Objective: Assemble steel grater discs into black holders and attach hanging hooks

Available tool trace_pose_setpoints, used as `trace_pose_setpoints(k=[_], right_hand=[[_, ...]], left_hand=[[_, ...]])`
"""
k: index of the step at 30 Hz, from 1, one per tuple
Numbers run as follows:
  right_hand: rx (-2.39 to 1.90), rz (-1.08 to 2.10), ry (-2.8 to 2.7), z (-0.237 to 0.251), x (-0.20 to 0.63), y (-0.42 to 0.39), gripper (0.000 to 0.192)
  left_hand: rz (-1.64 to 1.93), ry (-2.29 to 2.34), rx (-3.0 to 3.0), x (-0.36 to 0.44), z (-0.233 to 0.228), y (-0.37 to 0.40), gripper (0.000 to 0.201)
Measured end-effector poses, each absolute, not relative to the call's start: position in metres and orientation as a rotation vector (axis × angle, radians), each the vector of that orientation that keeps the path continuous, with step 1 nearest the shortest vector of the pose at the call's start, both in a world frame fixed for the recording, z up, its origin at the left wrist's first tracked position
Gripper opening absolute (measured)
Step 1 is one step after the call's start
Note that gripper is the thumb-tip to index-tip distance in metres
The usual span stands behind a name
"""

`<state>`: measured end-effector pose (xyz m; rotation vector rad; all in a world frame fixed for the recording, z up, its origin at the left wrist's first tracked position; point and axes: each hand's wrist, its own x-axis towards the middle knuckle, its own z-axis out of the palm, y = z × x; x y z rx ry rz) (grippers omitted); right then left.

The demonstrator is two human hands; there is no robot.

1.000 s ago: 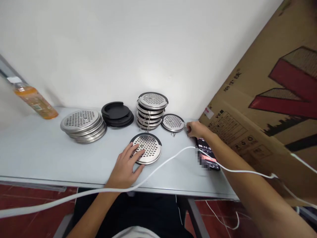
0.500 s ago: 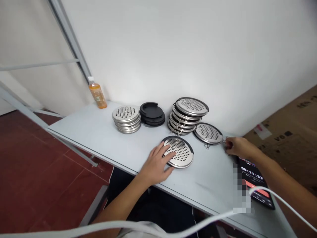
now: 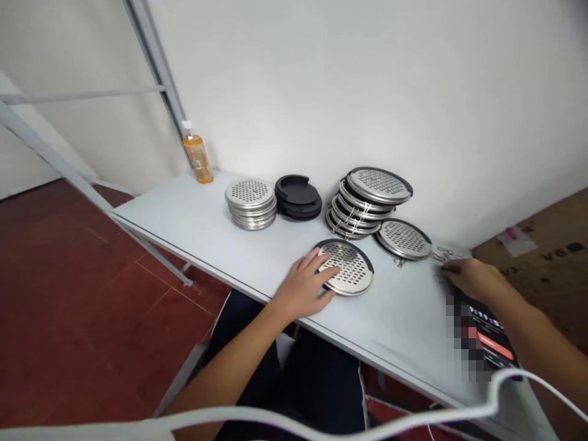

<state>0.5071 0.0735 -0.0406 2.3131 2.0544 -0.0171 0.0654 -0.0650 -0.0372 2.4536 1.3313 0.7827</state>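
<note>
1. Hands first: the left hand lies flat, fingers spread and open, on the near edge of a round perforated metal disc that sits in a black rim on the counter, close to the front edge.
2. The right hand rests palm down at the far right of the counter, fingertips beside some small wire clips; whether its fingers pinch one I cannot tell.
3. Done, judging by how things lie: a leaning pile of rimmed discs with wire clips hanging from them stands against the wall, and one more rimmed disc lies flat just beside it.
4. Left, by the same judgement: a stack of bare metal discs and a stack of black rims, touching side by side, and the disc under the left hand, which shows no clip.
5. Writing: a phone by the right forearm shows a partly blurred screen with a red bar; its digits are not readable. A bottle of orange liquid at the far corner has a label too small to read. Print on the cardboard box to the right is too blurred to make out.
</note>
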Motion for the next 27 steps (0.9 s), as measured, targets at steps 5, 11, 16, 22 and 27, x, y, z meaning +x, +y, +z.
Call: trace_pose_setpoints(k=[5, 11, 16, 22, 27], right_hand=[[2.274, -0.086, 1.924, -0.027, 0.488, 0.064, 0.022], [2.316, -0.059, 2.024, -0.015, 0.468, 0.056, 0.03], [2.512, 0.029, 1.942, -0.01, 0.472, 0.041, 0.04], [2.494, -0.052, 1.8, -0.015, 0.468, 0.032, 0.039], [2.463, 0.03, 1.857, -0.018, 0.451, 0.038, 0.043]], left_hand=[[0.807, 1.321, 2.444, 0.065, -0.038, -0.064, 0.051], [0.829, 1.329, 2.443, 0.064, -0.039, -0.061, 0.05], [0.815, 1.325, 2.471, 0.062, -0.041, -0.059, 0.051], [0.847, 1.264, 2.468, 0.059, -0.042, -0.055, 0.049], [0.864, 1.238, 2.467, 0.058, -0.042, -0.054, 0.049]])
